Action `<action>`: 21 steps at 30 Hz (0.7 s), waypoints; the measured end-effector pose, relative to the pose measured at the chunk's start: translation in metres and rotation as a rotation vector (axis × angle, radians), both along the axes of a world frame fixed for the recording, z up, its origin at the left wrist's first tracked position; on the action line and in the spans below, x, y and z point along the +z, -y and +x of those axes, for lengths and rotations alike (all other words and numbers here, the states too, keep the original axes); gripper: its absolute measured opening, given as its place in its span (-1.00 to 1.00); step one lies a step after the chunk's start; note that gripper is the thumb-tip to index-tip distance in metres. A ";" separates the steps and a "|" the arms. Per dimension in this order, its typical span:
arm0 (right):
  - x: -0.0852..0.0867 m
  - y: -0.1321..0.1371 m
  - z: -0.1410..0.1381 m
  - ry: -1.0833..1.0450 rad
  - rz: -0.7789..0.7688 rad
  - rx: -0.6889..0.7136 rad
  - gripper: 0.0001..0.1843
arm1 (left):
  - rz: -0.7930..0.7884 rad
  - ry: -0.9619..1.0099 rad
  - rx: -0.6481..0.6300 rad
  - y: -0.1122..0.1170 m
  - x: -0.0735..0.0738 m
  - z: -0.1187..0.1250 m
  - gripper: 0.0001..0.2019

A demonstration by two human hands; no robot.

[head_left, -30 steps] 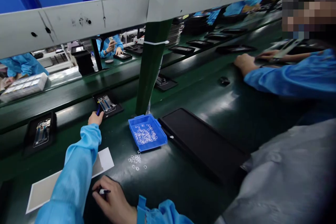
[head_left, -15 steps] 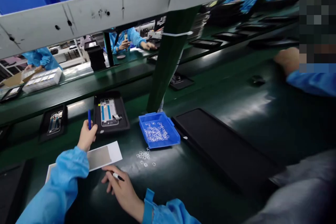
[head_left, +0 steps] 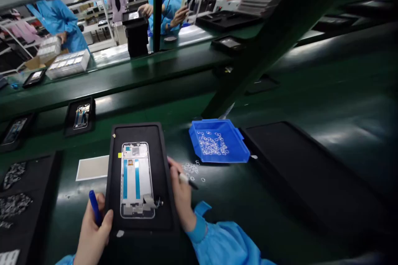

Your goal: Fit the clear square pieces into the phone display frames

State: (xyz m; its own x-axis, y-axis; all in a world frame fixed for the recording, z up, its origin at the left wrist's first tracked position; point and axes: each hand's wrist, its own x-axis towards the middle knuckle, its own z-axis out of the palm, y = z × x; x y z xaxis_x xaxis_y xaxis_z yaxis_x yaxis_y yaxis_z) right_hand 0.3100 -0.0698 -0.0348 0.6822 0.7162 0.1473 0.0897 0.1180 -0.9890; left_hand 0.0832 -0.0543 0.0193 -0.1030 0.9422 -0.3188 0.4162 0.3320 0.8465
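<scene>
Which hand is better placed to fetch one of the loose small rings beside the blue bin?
Right. The right hand, holding a white-tipped tool, lies close to the loose rings by the blue bin. The left hand grips a blue pen across the black tray.

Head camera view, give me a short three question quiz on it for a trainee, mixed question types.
1. True or false: the black tray with the phone frame lies between both hands.
2. What does the left hand hold? A) blue pen B) scissors C) tape
3. What colour is the bin holding the small rings?

Key: 1 true. 2 A, the blue pen. 3 blue. The right hand holds a thin tool.
</scene>
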 end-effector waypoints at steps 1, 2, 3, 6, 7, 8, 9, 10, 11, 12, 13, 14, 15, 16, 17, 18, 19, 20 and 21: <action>0.004 0.001 0.009 -0.045 0.015 -0.070 -0.61 | 0.001 -0.008 0.012 0.009 -0.006 -0.005 -0.39; 0.007 0.002 0.017 -0.086 0.044 -0.129 -0.65 | 0.010 -0.018 0.015 0.017 -0.011 -0.009 -0.41; 0.010 0.003 0.023 -0.112 0.078 -0.168 -0.69 | 0.025 -0.031 0.011 0.026 -0.016 -0.013 -0.44; 0.017 0.007 0.028 -0.074 0.080 -0.092 -0.78 | 0.057 -0.078 -0.041 0.048 -0.028 -0.019 -0.56; 0.018 0.009 0.025 -0.033 0.037 -0.014 -0.78 | 0.063 -0.096 -0.057 0.053 -0.031 -0.019 -0.60; 0.019 0.010 0.022 0.015 -0.016 0.071 -0.77 | 0.062 -0.111 -0.076 0.058 -0.034 -0.018 -0.63; 0.020 0.010 0.018 0.065 -0.068 0.152 -0.76 | 0.060 -0.124 -0.093 0.061 -0.036 -0.017 -0.65; 0.021 0.010 0.014 0.113 -0.109 0.221 -0.76 | 0.060 -0.136 -0.104 0.063 -0.038 -0.015 -0.66; 0.021 0.010 0.011 0.155 -0.133 0.272 -0.77 | 0.060 -0.146 -0.109 0.065 -0.040 -0.014 -0.66; 0.021 0.009 0.008 0.192 -0.143 0.308 -0.77 | 0.059 -0.154 -0.112 0.065 -0.041 -0.013 -0.66; 0.021 0.008 0.005 0.222 -0.140 0.328 -0.78 | 0.057 -0.160 -0.116 0.066 -0.042 -0.012 -0.65; 0.020 0.007 0.004 0.246 -0.130 0.334 -0.78 | 0.056 -0.164 -0.119 0.066 -0.042 -0.012 -0.65; 0.020 0.005 0.003 0.265 -0.115 0.333 -0.78 | 0.052 -0.166 -0.127 0.065 -0.043 -0.012 -0.66; 0.019 0.003 0.003 0.276 -0.101 0.330 -0.78 | 0.048 -0.166 -0.134 0.065 -0.043 -0.012 -0.66; 0.019 0.002 0.002 0.282 -0.091 0.322 -0.78 | 0.044 -0.166 -0.141 0.065 -0.043 -0.012 -0.66; 0.019 0.001 0.002 0.286 -0.084 0.313 -0.78 | 0.042 -0.166 -0.146 0.065 -0.043 -0.013 -0.67; 0.018 0.000 0.002 0.288 -0.079 0.304 -0.79 | 0.040 -0.169 -0.149 0.066 -0.043 -0.014 -0.67; 0.018 0.000 0.002 0.291 -0.075 0.299 -0.80 | 0.039 -0.173 -0.153 0.066 -0.043 -0.014 -0.68; 0.018 -0.001 0.001 0.293 -0.071 0.296 -0.81 | 0.038 -0.177 -0.154 0.066 -0.043 -0.014 -0.69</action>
